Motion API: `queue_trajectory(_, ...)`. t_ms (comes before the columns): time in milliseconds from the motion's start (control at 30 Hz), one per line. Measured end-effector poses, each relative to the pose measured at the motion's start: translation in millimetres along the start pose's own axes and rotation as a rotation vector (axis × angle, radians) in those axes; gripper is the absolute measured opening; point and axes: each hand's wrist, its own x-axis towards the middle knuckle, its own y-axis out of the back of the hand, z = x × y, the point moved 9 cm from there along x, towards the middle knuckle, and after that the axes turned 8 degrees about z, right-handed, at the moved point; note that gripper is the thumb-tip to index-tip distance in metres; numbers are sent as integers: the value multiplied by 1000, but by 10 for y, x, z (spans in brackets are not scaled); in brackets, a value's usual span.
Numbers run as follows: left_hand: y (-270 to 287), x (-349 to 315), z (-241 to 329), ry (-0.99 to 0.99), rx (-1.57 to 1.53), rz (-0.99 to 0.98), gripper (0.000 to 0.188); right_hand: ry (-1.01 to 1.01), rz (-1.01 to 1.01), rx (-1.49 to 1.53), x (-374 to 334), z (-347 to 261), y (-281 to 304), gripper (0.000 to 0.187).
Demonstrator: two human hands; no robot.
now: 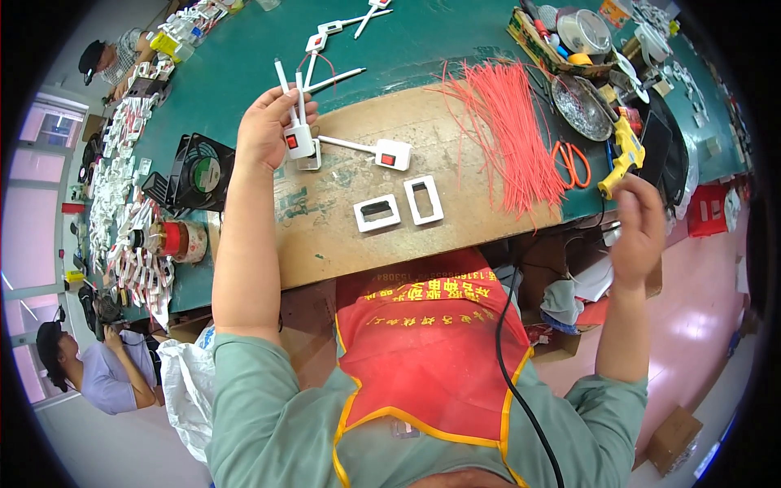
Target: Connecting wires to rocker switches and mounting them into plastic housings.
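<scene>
Positioning white switch pieces (302, 146), apparently, the pinching left hand (267, 126) must hold steady; the half-open right hand (638, 232) looks empty.

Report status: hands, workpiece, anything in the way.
Left hand gripping white switch housing with red rocker. Right hand apparently empty, by yellow glue gun. Nearest possible obstruction: another white switch housing, on brown board.

Definitely a small assembly workshop, lol: a long green bench (423, 37) is buried along one side in white plastic parts (114, 195), red wires (504, 130) are heaped up, and a yellow gun-shaped tool (625, 150) is kept out.
</scene>
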Motion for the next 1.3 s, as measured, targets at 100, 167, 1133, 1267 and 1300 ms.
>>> queue_trajectory(100,29,-3,66,-57,49,-46,21,144,-300,-11,58,-350,-919,18)
queue_trajectory(167,0,-11,139,-113,64,-16,26,176,-389,28,49,-493,-1313,19)
queue_trajectory(1133,-532,-473,-430,70,-383,-313,26,-370,-867,-772,481,949,-1751,34)
queue_trajectory(1267,-516,-448,-426,66,-425,-343,28,-519,-812,-652,464,1065,-1661,27)
queue_trajectory(1300,-516,-449,-420,60,-422,-357,29,-541,-795,-629,462,1054,-1651,26)
